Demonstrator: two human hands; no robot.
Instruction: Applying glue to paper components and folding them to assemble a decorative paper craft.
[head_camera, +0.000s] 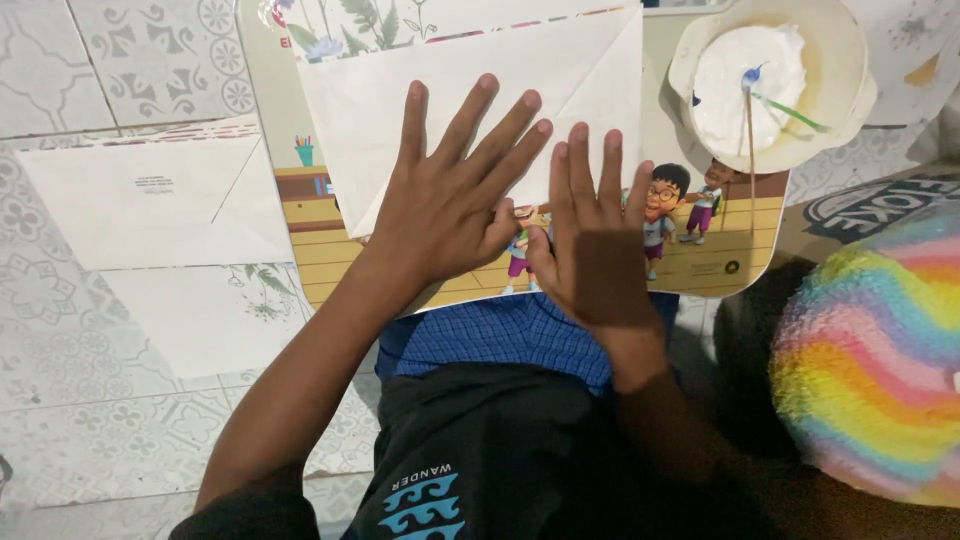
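White paper is under both your hands: a folded envelope (470, 90) lies on the cartoon-printed lap board (700, 265) across your knees, its lower corner hidden under your palms. Your left hand (450, 205) and right hand (595, 240) lie flat on it side by side with fingers spread, thumbs nearly touching, grasping nothing, only pressing down.

The likeliest slip, as I judge it, is the paper skating on the glossy board if one palm pushes harder than the other, which would leave the fold crooked. If there is wet paste under the flap, which I cannot tell, uneven pressure could squeeze it out onto your fingers or the board.

Watch your right side. The shallow cream bowl of white paste (765, 85) sits on the board's far right corner, near your right fingertips, with a thin stick (750, 160) and a green-tipped one (790, 112) resting in it. A sideways sweep could tip it or flick a stick out.

A rainbow-striped soft object (870, 360) crowds your right forearm. On the patterned tile floor (60, 60) to your left lie another white envelope (150, 200) and a flower-printed sheet (210, 310), well apart from the board.
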